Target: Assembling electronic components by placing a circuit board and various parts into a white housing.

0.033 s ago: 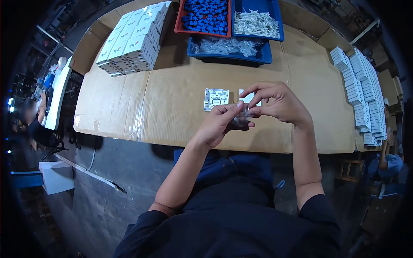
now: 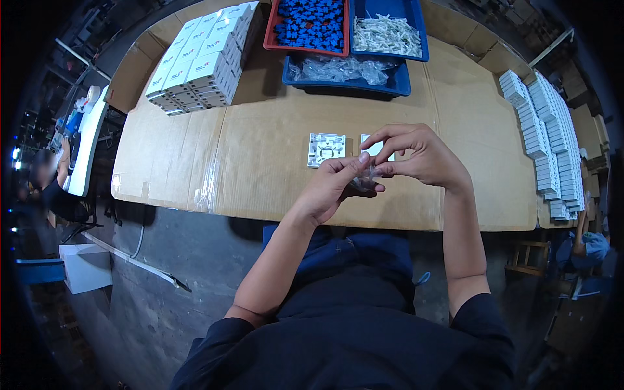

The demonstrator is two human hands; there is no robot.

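Observation:
Over the near part of the cardboard-covered table, my left hand (image 2: 326,190) is closed on a small clear plastic bag (image 2: 365,182). What the bag contains is too small to tell. My right hand (image 2: 426,156) has its thumb and fingertips closed at the bag's upper edge. Just beyond my left hand lies a square white plastic housing (image 2: 326,148), its moulded inner side facing up. A smooth white square piece (image 2: 370,147) lies to its right, partly covered by my right fingers.
At the back stand a red bin (image 2: 266,44) of blue parts, a blue bin (image 2: 424,52) of small white parts and a lower blue bin (image 2: 390,91) of clear bags. Stacked white boxes (image 2: 201,68) stand back left, white stacks (image 2: 546,143) far right. Co-workers sit at both sides.

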